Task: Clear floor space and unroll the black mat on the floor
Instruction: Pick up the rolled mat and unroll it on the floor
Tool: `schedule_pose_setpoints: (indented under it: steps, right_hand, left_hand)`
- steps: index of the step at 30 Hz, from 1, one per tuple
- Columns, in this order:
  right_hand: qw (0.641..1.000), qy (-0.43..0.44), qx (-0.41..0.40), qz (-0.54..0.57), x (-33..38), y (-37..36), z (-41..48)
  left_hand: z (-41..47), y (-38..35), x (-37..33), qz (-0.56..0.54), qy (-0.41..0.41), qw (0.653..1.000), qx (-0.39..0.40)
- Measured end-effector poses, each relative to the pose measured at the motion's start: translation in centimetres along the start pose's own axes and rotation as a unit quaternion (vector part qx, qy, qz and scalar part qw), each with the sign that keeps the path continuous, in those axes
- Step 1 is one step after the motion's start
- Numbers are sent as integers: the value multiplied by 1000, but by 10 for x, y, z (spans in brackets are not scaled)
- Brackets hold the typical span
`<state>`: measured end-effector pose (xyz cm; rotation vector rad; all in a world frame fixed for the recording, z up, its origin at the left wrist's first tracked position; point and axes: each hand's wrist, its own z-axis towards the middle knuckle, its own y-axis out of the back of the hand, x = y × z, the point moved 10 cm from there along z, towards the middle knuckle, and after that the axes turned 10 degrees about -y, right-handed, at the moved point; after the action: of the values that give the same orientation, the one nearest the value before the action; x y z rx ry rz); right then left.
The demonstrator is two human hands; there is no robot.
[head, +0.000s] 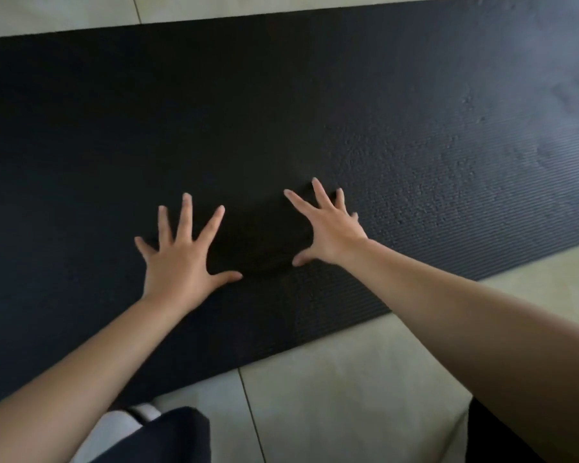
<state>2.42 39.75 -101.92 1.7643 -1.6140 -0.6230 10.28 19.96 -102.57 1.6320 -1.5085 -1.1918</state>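
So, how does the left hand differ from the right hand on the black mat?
The left hand lies nearer the close edge of the black mat; the right hand reaches further across it. The left hand looks flatter, while the right hand seems arched on its fingertips. Both have spread fingers and grip nothing.

Dim, soft; right-side glare, wide-angle warp.

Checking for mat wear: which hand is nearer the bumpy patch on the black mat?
Right. The right hand is spread on the black mat just left of the bumpy patch; the left hand lies farther left, beyond the right one.
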Motion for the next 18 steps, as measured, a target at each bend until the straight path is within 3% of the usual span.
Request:
schedule_pose_setpoints:
  steps: [2,7,11,14,16,18]
  right_hand:
    - [999,-19,39,-21,-1,-8,6]
    - [998,-45,34,-35,-3,-14,13]
    - [995,-66,33,-68,-1,-3,17]
    - [990,-92,90,-61,0,-5,13]
    - [984,-117,132,-37,5,19,-2]
    - [986,-140,91,18,10,52,-19]
  left_hand:
    - [9,-7,11,-11,16,999,38]
    - [12,-13,7,9,14,997,73]
    - [20,-3,10,21,21,978,205]
    - [23,31,16,-77,74,948,300]
    - [20,81,17,-105,97,946,292]
    - [11,118,15,-95,88,957,258]
